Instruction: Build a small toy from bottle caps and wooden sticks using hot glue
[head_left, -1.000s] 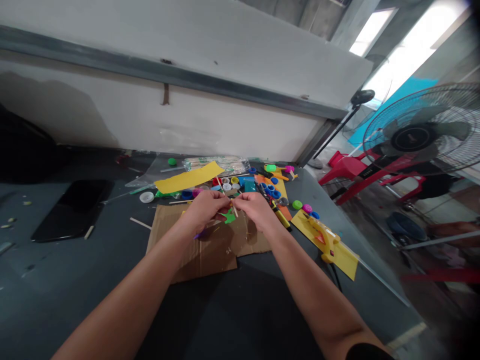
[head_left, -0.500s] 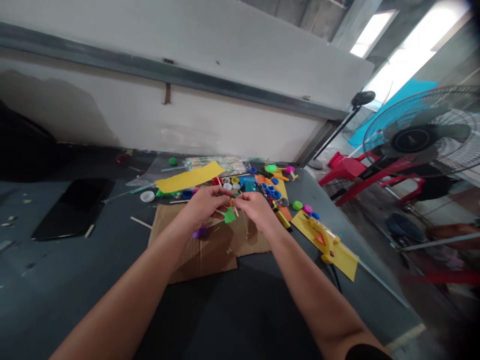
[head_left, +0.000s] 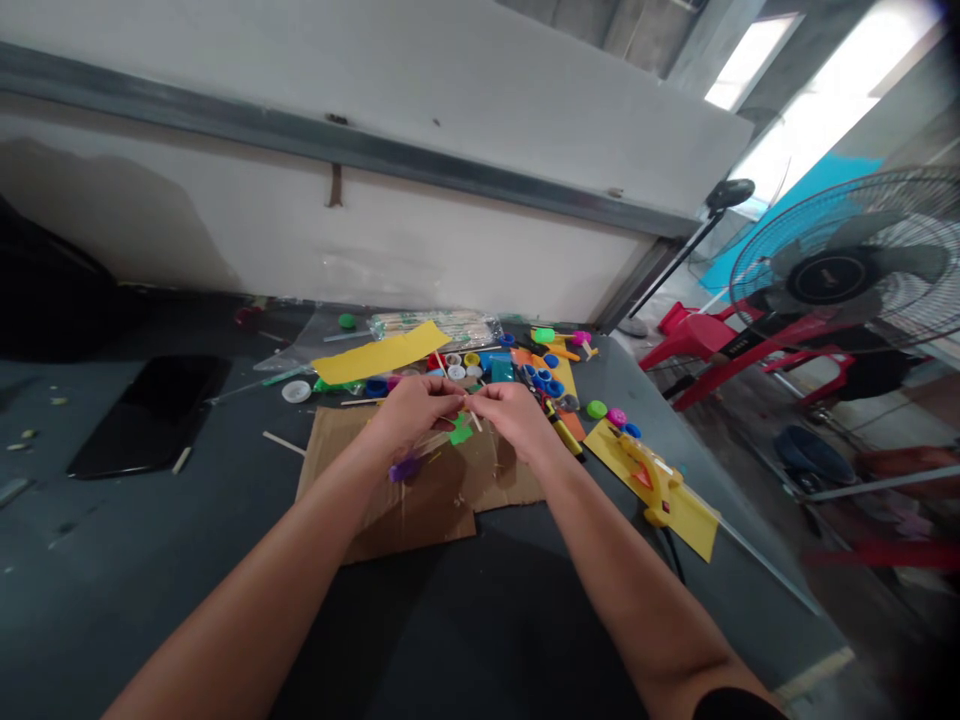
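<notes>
My left hand (head_left: 417,412) and my right hand (head_left: 511,412) meet fingertip to fingertip above a piece of brown cardboard (head_left: 442,510). Both are closed in a pinch, and the small thing between the fingers is mostly hidden. A short pale stick (head_left: 476,422) shows just below my right fingertips. Another thin stick (head_left: 440,362) rises behind my left hand. Under the hands are a bright green piece (head_left: 460,430) and, closer to my left wrist, a purple cap (head_left: 405,468).
Bottle caps (head_left: 544,380), a yellow strip (head_left: 381,352) and a bag of sticks (head_left: 442,325) crowd the table behind the hands. At right, a yellow glue gun (head_left: 658,490) with a black cord lies on yellow card (head_left: 697,525). A black phone (head_left: 150,415) lies left; a fan (head_left: 832,275) stands beyond.
My fingertips have drawn closer together, and the orange bit seen between them is now covered. The stick below my right fingers has tilted slightly. The view has shifted a little.
</notes>
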